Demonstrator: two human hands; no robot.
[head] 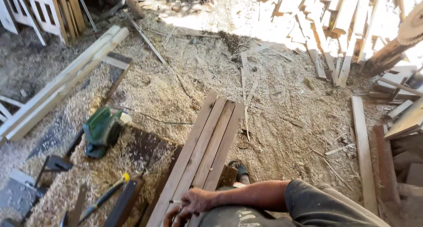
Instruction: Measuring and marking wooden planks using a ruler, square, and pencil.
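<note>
Right hand (194, 201) grips what seems a pencil (175, 202) on planks (207, 143)

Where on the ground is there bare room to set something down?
Sawdust floor between the planks and the long board is free. Crowded: around the green planer at left, and the scrap pile at upper right.

Sawdust floor (185, 90) (sunlit patches), timber offcuts (335, 28)

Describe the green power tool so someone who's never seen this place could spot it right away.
Start at the stack of planks running up from the person's hand. Look left across the sawdust to the green power tool on a dark board. It is the only green, bulky thing among pale timber.
</note>
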